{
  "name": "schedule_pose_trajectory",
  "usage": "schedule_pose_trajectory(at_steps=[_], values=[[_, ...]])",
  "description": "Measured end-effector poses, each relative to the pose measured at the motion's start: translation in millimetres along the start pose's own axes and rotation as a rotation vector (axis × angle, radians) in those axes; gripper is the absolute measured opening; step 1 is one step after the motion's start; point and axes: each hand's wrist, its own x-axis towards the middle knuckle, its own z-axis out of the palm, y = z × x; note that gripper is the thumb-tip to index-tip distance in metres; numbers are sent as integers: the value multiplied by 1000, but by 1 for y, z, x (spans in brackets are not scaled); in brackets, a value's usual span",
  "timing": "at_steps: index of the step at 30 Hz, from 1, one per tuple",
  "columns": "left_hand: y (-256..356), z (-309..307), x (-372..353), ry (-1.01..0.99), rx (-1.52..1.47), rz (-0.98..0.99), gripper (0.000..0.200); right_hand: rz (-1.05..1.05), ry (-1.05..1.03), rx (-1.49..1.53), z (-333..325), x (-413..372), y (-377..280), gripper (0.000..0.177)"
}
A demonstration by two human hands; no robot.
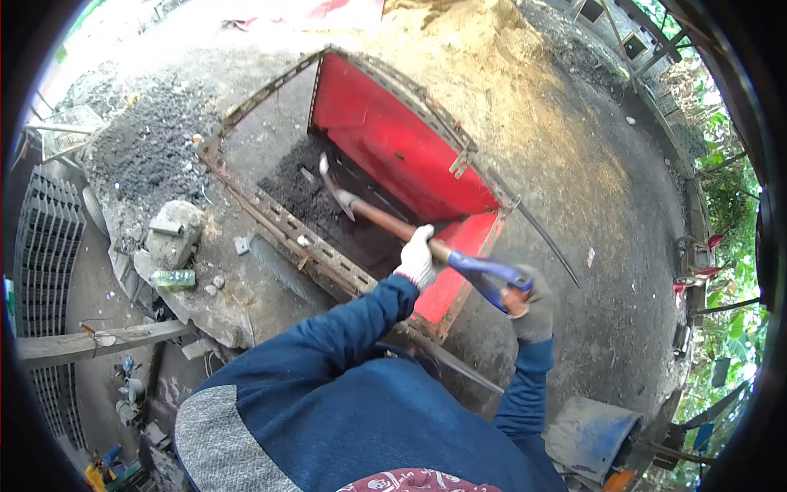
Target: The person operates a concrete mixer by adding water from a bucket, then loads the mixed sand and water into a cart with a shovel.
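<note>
A shovel with a wooden shaft (384,220) and a blue D-shaped handle (484,269) lies across a red-walled cart (369,123) framed in perforated metal. My left hand (417,257), in a white glove, is closed around the lower shaft. At the handle's end, my right hand (531,305), in a dirty glove, is wrapped around the grip. The shovel's metal blade (329,176) is tilted over dark loose material (299,193) inside the cart. Much of the blade is seen nearly edge-on.
Dark gravel (152,135) is heaped left of the cart, and a sand pile (467,37) rises beyond it. Concrete chunks (182,225) and a green bottle (173,279) lie nearby. A wooden beam (106,343) juts in at left. A grey-blue bucket (590,439) lies at lower right.
</note>
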Motion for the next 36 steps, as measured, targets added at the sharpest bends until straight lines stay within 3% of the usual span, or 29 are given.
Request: schedule_pose_trajectory(at_steps=[1,2,4,5,7,8,9,10,12,13,15,17,19,22,23,24,26,29,32,33,36], values=[[-2,10,-21,98,90,82,35,-57,-65,-85,-2,3,-4,34],[-5,-17,5,71,164,28,39,-236,-133,-210,-1,10,5,38],[-6,-13,-11,0,486,-167,41,-590,-262,-478,0,22,37,47],[-8,-22,-11,-68,590,-280,41,-582,-323,-537,0,20,56,52],[-8,-6,-80,-78,918,-323,34,-558,-444,-671,-9,-3,96,63],[-27,0,-109,-3,877,-170,28,-528,-379,-608,-25,-17,109,61],[-28,-49,-89,-162,793,-280,24,-496,-321,-546,-44,-33,123,60],[-46,-28,-145,-16,754,-237,28,-457,-269,-483,-69,-52,142,58],[-72,-37,-190,88,801,-179,32,-224,-231,-455,-110,-93,208,57],[-87,-67,-186,117,684,-161,33,-99,-216,-441,-133,-117,245,57],[-131,-85,-204,178,698,-35,33,265,-513,-419,-169,-163,310,47],[-183,-90,-221,289,710,26,34,685,-987,-659,-179,-205,365,57],[-232,-90,-233,254,762,9,28,1175,-1157,-248,-184,-258,427,71],[-286,-102,-236,255,834,-19,31,965,-1083,-370,-204,-305,448,71],[-298,-108,-235,213,782,-61,33,992,-1059,-292,-207,-314,461,72],[-314,-113,-236,267,878,-23,39,993,-1056,-412,-209,-321,475,71],[-340,-132,-232,326,932,-5,47,990,-1044,-661,-226,-319,440,72],[-382,-178,-204,442,993,46,49,779,-1154,-895,-241,-341,441,83],[-429,-199,-197,405,839,76,43,829,-1050,-677,-263,-360,430,88],[-445,-222,-182,286,630,39,31,835,-1029,-663,-261,-372,447,87],[-503,-237,-183,232,561,73,35,847,-943,-628,-246,-387,521,86]])
